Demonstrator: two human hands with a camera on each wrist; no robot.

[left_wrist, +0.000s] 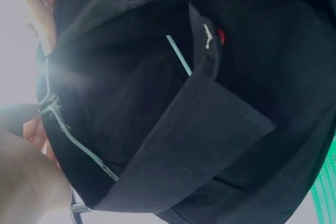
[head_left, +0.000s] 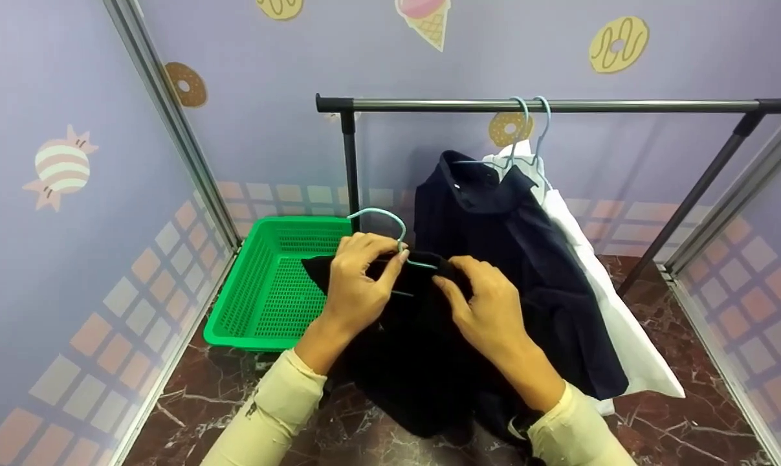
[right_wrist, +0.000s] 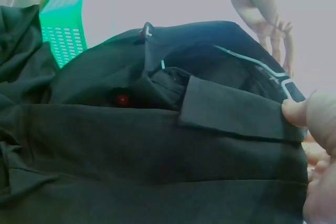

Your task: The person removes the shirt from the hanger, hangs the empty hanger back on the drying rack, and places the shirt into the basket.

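Presently my left fingers [head_left: 374,248] pinch the hanger [head_left: 402,230] by its neck; my right fingers [head_left: 452,295], beside it, pinch the collar [right_wrist: 236,111] of the black shirt [head_left: 416,349], which might slip if they slacken.

We see a clothes rack [head_left: 429,105] by a light purple wall [head_left: 506,52]. We spot two pale blue hooks [head_left: 547,118] on it, and a dark blue shirt [head_left: 545,252] hanging in front of a white shirt [head_left: 623,336]. We find a green basket [head_left: 277,291] with little holes near the rack's left leg [head_left: 350,168]. On the walls we see donuts [head_left: 196,94], an ice cream cone [head_left: 432,29] and a striped candy [head_left: 62,166]. Below, we see a dark red floor [head_left: 707,408] with pale lines.
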